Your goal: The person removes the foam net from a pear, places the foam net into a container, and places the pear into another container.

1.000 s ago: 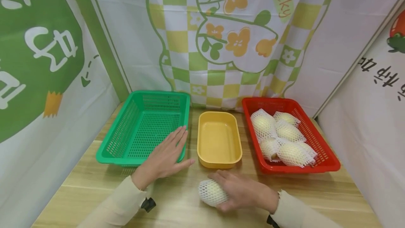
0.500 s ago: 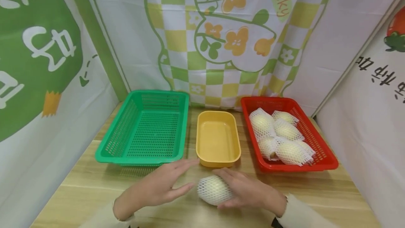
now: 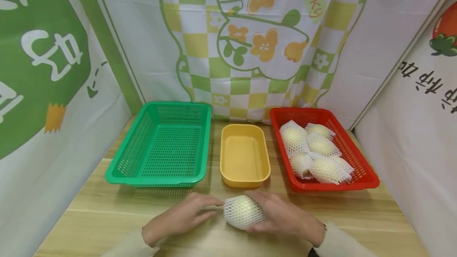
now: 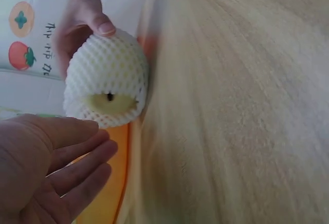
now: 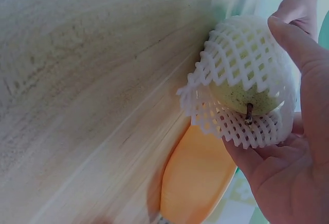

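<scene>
A pear [image 3: 243,211] in a white foam net sleeve sits at the front middle of the wooden table. My right hand [image 3: 283,216] grips it from the right, with thumb and fingers on either side. In the right wrist view the pear's stem [image 5: 249,113] shows at the sleeve's open end. My left hand [image 3: 187,214] is just left of the pear, fingers loosely extended and holding nothing. Seen from the left wrist, those fingers [image 4: 82,154] come close to the sleeve's edge; whether they touch it, I cannot tell. The pear's bottom end shows there through an opening in the net.
Behind the hands stands a yellow tub [image 3: 244,181] with nothing in it. To its left is a bare green basket [image 3: 157,180]. A red basket [image 3: 330,187] on the right holds several net-wrapped pears [image 3: 323,145]. Printed cloth walls [image 3: 246,70] enclose the table.
My left hand has come down from over the green basket's edge to the left side of the pear. The right hand keeps its grip on the pear, which has hardly shifted.
</scene>
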`<state>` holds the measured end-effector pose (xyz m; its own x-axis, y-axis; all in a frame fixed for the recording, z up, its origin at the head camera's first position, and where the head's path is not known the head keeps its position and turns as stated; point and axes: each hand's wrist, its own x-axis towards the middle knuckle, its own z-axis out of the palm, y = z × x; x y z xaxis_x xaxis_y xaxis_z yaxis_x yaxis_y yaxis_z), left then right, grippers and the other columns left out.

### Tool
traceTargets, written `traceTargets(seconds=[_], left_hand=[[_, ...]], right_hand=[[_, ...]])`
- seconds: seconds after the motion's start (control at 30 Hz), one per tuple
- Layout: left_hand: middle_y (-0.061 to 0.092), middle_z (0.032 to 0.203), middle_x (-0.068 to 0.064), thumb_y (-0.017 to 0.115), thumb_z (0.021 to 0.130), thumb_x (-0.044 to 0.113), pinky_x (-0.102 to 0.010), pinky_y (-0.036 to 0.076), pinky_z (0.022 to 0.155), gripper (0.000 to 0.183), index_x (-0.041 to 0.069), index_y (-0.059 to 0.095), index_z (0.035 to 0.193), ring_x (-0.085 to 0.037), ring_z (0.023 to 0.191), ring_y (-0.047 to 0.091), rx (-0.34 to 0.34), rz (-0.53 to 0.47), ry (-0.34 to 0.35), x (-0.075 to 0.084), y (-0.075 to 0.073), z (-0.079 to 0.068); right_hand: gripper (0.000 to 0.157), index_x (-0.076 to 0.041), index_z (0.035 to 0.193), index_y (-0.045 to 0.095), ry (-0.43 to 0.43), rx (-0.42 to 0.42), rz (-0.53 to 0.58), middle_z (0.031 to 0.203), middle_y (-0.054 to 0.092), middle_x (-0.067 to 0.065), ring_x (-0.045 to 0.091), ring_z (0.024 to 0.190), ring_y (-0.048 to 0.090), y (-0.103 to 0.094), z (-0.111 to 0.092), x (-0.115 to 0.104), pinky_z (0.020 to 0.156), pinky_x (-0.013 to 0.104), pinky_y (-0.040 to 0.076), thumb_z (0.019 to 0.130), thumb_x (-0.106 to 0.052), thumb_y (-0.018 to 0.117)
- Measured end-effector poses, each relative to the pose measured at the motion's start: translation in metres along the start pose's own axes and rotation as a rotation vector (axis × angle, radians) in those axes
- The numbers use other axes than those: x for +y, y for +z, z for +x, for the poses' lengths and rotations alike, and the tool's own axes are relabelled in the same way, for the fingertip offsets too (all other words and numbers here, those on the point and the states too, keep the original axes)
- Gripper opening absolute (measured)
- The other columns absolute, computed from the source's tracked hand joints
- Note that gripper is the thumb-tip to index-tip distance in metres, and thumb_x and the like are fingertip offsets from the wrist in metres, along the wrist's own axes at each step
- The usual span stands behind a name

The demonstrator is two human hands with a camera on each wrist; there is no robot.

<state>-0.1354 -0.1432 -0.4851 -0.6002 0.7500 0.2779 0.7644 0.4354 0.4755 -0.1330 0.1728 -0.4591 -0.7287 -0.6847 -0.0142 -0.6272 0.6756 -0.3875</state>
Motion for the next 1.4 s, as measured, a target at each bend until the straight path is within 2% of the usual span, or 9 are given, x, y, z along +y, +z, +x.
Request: traceTargets(seconds=[0.23, 0.43, 0.53, 0.67, 0.77, 0.87, 1.03, 1.2, 1.4], left_hand=[[0.075, 0.133, -0.006, 0.075, 0.096, 0.012, -0.039, 0.060, 0.105, 0.037, 0.010, 0.072, 0.133, -0.023, 0.121, 0.073, 0.108, -0.030, 0.082, 0.001, 0.016, 0.018], [0.074, 0.134, -0.005, 0.080, 0.093, 0.024, -0.037, 0.060, 0.105, 0.046, 0.010, 0.070, 0.136, -0.020, 0.120, 0.073, 0.152, -0.024, 0.095, 0.009, 0.020, 0.029], [0.073, 0.136, -0.005, 0.082, 0.092, 0.026, -0.038, 0.059, 0.106, 0.052, 0.009, 0.068, 0.138, -0.020, 0.121, 0.072, 0.146, -0.006, 0.101, 0.013, 0.021, 0.034], [0.070, 0.141, -0.005, 0.086, 0.086, 0.022, -0.038, 0.056, 0.111, 0.061, 0.009, 0.064, 0.142, -0.021, 0.127, 0.069, 0.070, -0.021, 0.045, 0.018, 0.023, 0.042], [0.069, 0.141, -0.005, 0.089, 0.080, 0.018, -0.035, 0.055, 0.112, 0.066, 0.009, 0.062, 0.139, -0.019, 0.126, 0.068, -0.003, -0.041, -0.042, 0.023, 0.027, 0.047], [0.069, 0.138, -0.005, 0.090, 0.077, 0.017, -0.031, 0.056, 0.108, 0.068, 0.008, 0.060, 0.138, -0.017, 0.124, 0.068, -0.033, -0.032, -0.092, 0.026, 0.031, 0.052], [0.071, 0.131, -0.007, 0.089, 0.078, 0.012, -0.025, 0.059, 0.100, 0.065, 0.004, 0.060, 0.136, -0.015, 0.115, 0.069, -0.011, -0.039, -0.114, 0.028, 0.035, 0.056], [0.072, 0.131, -0.009, 0.086, 0.076, 0.005, -0.025, 0.060, 0.099, 0.063, 0.002, 0.061, 0.134, -0.016, 0.113, 0.070, 0.008, -0.065, -0.129, 0.028, 0.037, 0.057], [0.074, 0.128, -0.008, 0.089, 0.075, 0.008, -0.023, 0.060, 0.095, 0.064, 0.004, 0.063, 0.133, -0.013, 0.110, 0.070, 0.024, -0.092, -0.148, 0.028, 0.035, 0.053]], right_hand=[[0.083, -0.010, 0.152, 0.053, -0.042, 0.048, 0.008, 0.141, 0.067, 0.007, 0.019, 0.122, 0.067, 0.002, 0.001, 0.003, 0.097, 0.035, 0.062, 0.088, -0.054, 0.083], [0.082, -0.014, 0.154, 0.052, -0.044, 0.048, 0.039, 0.142, 0.066, 0.006, 0.017, 0.122, 0.067, 0.003, 0.002, 0.003, 0.096, 0.033, 0.062, 0.090, -0.058, 0.079], [0.082, -0.014, 0.154, 0.052, -0.031, 0.038, 0.058, 0.143, 0.066, 0.005, 0.016, 0.122, 0.066, 0.002, 0.002, 0.004, 0.096, 0.032, 0.062, 0.090, -0.059, 0.078], [0.082, -0.014, 0.155, 0.051, -0.035, 0.034, 0.073, 0.142, 0.066, 0.006, 0.014, 0.120, 0.066, 0.002, 0.001, 0.004, 0.094, 0.028, 0.061, 0.090, -0.057, 0.079], [0.082, -0.012, 0.155, 0.050, -0.049, 0.034, 0.070, 0.141, 0.067, 0.005, 0.012, 0.117, 0.066, 0.002, 0.001, 0.005, 0.093, 0.026, 0.060, 0.090, -0.054, 0.080], [0.083, -0.011, 0.155, 0.050, -0.056, 0.034, 0.070, 0.140, 0.067, 0.003, 0.009, 0.115, 0.065, 0.002, 0.002, 0.005, 0.092, 0.024, 0.060, 0.090, -0.052, 0.081], [0.083, -0.009, 0.155, 0.049, -0.046, 0.021, 0.094, 0.137, 0.067, 0.004, 0.006, 0.110, 0.065, 0.002, 0.002, 0.006, 0.088, 0.021, 0.059, 0.092, -0.054, 0.078], [0.082, -0.010, 0.155, 0.050, -0.044, 0.010, 0.105, 0.136, 0.068, 0.003, 0.005, 0.109, 0.065, 0.001, 0.002, 0.005, 0.087, 0.020, 0.059, 0.092, -0.055, 0.077], [0.078, -0.013, 0.155, 0.051, -0.078, 0.005, 0.127, 0.133, 0.069, 0.000, 0.002, 0.107, 0.065, -0.002, 0.002, 0.006, 0.086, 0.018, 0.058, 0.092, -0.049, 0.080]])
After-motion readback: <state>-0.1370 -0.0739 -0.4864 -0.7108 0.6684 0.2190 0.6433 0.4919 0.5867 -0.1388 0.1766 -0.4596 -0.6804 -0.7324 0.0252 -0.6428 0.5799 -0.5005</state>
